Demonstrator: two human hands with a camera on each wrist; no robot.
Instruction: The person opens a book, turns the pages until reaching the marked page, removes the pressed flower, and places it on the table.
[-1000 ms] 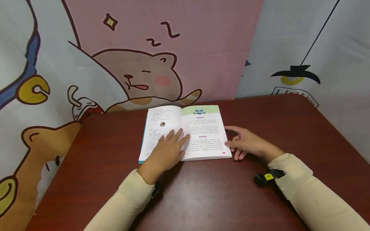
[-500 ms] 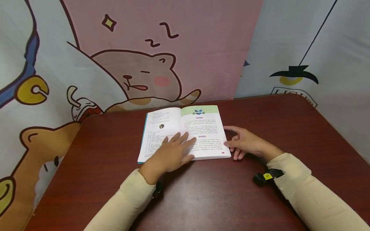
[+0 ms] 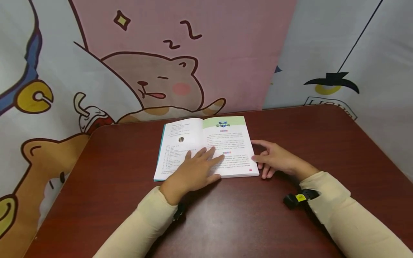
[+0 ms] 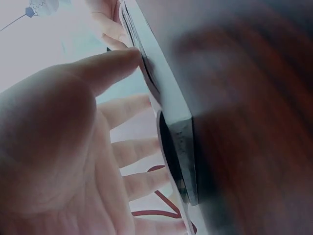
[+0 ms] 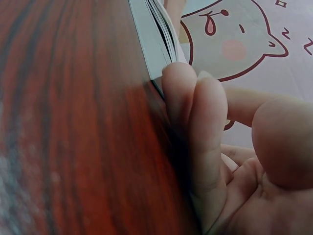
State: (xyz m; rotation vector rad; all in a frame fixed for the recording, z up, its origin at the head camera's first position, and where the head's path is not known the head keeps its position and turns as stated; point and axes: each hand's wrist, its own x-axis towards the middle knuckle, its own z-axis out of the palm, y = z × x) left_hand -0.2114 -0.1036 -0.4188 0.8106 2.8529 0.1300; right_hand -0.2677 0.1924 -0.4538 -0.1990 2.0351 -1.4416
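Note:
An open book (image 3: 229, 141) lies on the table, with printed text on both pages and a green band across the top of the right page. My left hand (image 3: 195, 170) rests across the lower middle of the spread, fingers apart and straight, thumb near the bottom edge. In the left wrist view its thumb and fingers reach over the thick block of pages (image 4: 171, 93). Beside the book's right edge is my right hand (image 3: 279, 159), its thumb tip and index fingertip at the page edge and its other fingers loosely bent. The right wrist view shows those fingertips (image 5: 178, 81) against the page corner.
The dark red-brown wooden table (image 3: 232, 218) extends around the book. A cartoon-printed cloth (image 3: 238, 64) hangs behind its far edge. A black wrist strap with a yellow tag (image 3: 300, 197) sits at the right cuff.
My left hand has slid rightward and slightly toward me over the pages, from the left page across the centre fold, its thumb spreading out. My right hand stays at the book's right edge.

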